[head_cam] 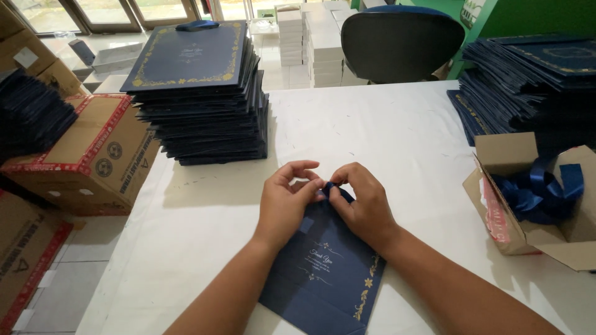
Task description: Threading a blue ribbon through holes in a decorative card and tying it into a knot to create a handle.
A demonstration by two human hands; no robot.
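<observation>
A dark blue flat paper bag (323, 273) with gold corner ornament and small pale script lies on the white table (385, 130) in front of me. At its far edge sits a small blue ribbon (331, 188). My left hand (287, 198) and my right hand (363, 201) both pinch this ribbon between thumb and fingers, fingertips almost touching. My forearms cover part of the bag's sides.
A tall stack of the same blue bags (202, 93) stands at the back left, another stack (534, 80) at the right. An open cardboard box (528, 205) holds blue ribbons (540, 189). Cardboard boxes (87, 155) sit left of the table; a dark chair (400, 40) and white boxes (313, 37) are behind it.
</observation>
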